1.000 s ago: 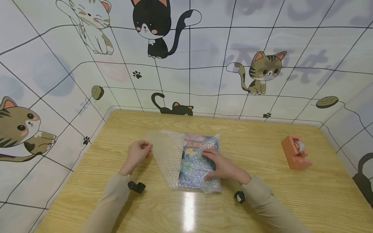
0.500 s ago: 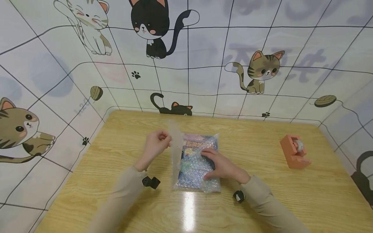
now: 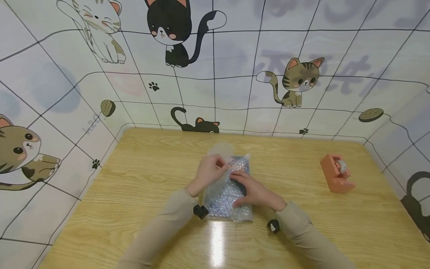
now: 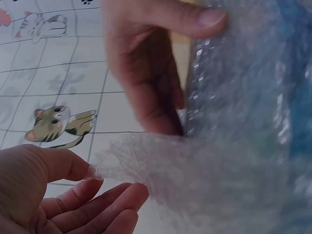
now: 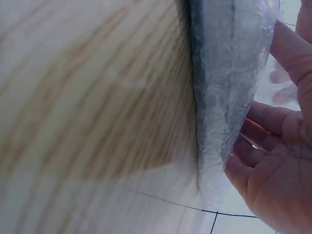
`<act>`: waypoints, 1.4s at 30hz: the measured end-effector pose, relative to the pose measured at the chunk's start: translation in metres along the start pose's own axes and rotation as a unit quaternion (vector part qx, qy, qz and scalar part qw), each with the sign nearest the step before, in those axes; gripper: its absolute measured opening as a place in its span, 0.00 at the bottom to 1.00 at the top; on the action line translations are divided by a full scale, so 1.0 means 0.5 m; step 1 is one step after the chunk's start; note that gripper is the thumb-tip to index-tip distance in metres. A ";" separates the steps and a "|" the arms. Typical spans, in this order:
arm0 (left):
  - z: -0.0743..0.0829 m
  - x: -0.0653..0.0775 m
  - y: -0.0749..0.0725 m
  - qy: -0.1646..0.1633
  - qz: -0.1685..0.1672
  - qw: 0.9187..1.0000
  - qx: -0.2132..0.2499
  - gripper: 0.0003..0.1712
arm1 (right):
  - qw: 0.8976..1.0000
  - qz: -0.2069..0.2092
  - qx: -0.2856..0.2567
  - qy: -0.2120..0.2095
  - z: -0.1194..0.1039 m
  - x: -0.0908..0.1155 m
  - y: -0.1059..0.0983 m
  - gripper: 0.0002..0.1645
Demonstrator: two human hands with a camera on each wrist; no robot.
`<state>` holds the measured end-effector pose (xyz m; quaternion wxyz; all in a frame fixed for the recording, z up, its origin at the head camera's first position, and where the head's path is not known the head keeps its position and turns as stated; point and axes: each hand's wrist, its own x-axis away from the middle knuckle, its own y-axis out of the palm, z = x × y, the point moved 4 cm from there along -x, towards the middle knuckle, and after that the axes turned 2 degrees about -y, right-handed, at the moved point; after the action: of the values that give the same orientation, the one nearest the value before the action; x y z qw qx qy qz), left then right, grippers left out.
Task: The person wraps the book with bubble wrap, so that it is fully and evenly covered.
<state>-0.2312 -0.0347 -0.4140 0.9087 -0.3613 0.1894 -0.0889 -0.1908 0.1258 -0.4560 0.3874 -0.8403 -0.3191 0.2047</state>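
A flat, book-like item with a colourful cover (image 4: 303,105) lies on the table inside bubble wrap (image 3: 223,201). My left hand (image 3: 209,173) pinches the gathered edge of a loose flap (image 4: 131,158) between thumb and forefinger, holding it over the item. In the head view this flap clouds most of the cover. My right hand (image 3: 258,192) rests on the right part of the wrapped item, thumb and fingers spread and pressing the top. The right wrist view shows its fingertips against the wrap (image 5: 219,107).
An orange tape dispenser (image 3: 336,175) with a roll of clear tape stands at the right of the wooden table (image 3: 134,172). A cat-print sheet (image 3: 235,93) forms walls behind and beside the table. Small black cameras are strapped at both wrists.
My left hand has lifted the bubble wrap flap from the left side and carried it rightward across the cover. My right hand has stayed in place on the item.
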 end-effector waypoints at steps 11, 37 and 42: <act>-0.007 0.000 0.047 -0.003 -0.044 0.998 -0.054 0.04 | 1.000 0.006 -0.009 -0.016 -0.003 0.000 -0.001 0.53; -0.024 0.048 0.061 0.122 -0.271 0.953 -0.060 0.48 | 0.998 -0.016 0.063 0.022 -0.019 0.023 -0.045 0.36; -0.020 0.049 0.058 0.123 -0.260 0.953 -0.090 0.47 | 0.998 0.012 0.050 0.023 -0.010 0.051 -0.067 0.35</act>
<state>-0.2121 -0.0276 -0.4476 0.7873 -0.4647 0.2067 -0.3485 -0.1821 0.1574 -0.4293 0.4332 -0.8283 -0.2896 0.2059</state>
